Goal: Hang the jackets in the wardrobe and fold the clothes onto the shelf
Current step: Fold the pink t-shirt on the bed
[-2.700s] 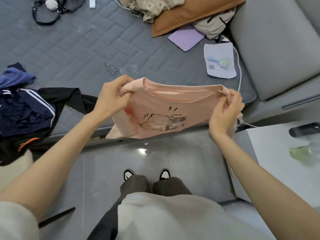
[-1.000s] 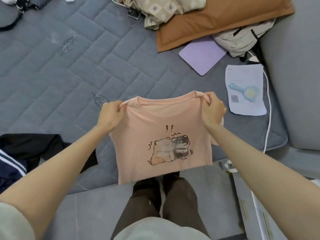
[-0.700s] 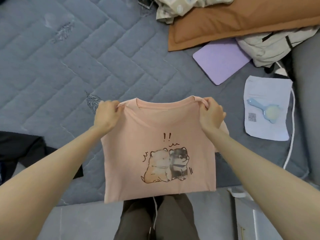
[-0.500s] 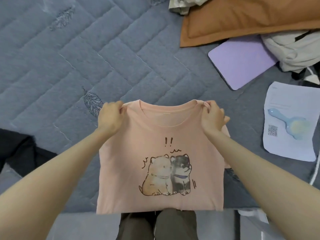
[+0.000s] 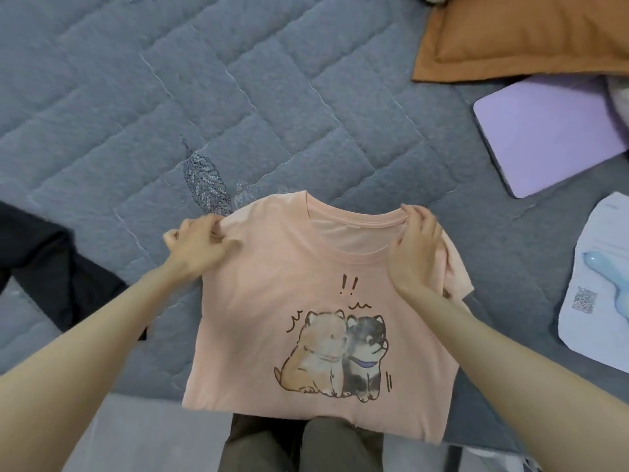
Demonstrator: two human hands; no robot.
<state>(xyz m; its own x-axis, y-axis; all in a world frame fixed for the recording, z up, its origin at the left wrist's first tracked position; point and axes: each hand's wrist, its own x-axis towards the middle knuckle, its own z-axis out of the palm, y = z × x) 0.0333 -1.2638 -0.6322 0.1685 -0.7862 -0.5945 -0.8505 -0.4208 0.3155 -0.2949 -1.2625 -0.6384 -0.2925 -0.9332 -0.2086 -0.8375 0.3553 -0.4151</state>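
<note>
Head view: the pink T-shirt point(image 5: 272, 318) lies print-up on the quilted bed point(image 5: 238, 97), hem overhanging the near edge. The left hand point(image 5: 199, 243) pinches one shoulder; the right hand point(image 5: 413, 250) grasps the other by the collar. Risk — a sleeve bunches beside that hand, so a fold could set crooked, and the hanging hem may drag the shirt off. A black garment point(image 5: 51, 267) lies near on the left; purple pad point(image 5: 544, 137), white packet point(image 5: 595, 301) and orange pillow point(image 5: 527, 32) sit apart — likely no obstacle.
</note>
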